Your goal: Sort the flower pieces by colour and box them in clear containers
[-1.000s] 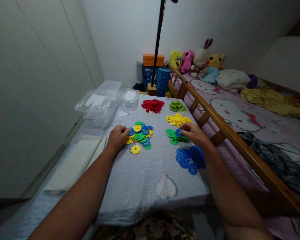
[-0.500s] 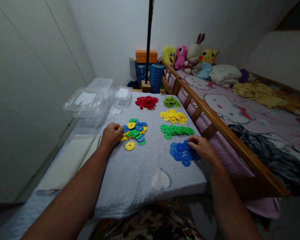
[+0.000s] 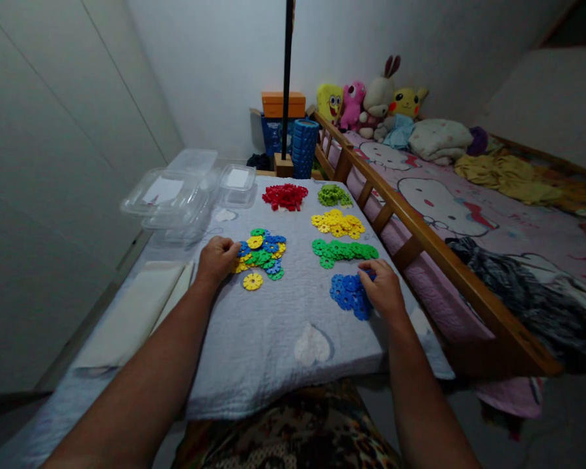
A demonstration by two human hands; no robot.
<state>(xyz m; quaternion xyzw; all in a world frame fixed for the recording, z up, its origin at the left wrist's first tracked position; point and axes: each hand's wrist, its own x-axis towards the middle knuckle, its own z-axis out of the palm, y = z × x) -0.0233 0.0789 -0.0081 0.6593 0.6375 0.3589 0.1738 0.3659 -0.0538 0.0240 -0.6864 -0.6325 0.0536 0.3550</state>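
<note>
My left hand (image 3: 217, 260) is closed at the left edge of a mixed pile of snowflake discs (image 3: 261, 256), in blue, green and yellow. Whatever its fingers hold is hidden. Just in front of that pile lies a single yellow disc (image 3: 252, 281). My right hand (image 3: 383, 286) pinches a blue disc at the right side of the blue disc pile (image 3: 346, 293), covering part of it. Behind the blue pile are a row of overlapping green discs (image 3: 344, 251) and a heap of yellow discs (image 3: 338, 223).
Red pieces (image 3: 285, 196) and light green pieces (image 3: 333, 195) lie at the table's back. Clear plastic containers (image 3: 168, 195) and a smaller clear box (image 3: 237, 179) stand at the left, near a folded cream cloth (image 3: 131, 312). A wooden bed rail (image 3: 410, 228) borders the right side.
My right hand has moved slightly left and turned over the blue pile, its fingertips drawn closer together. My left hand stays beside the mixed pile. The view has shifted slightly.
</note>
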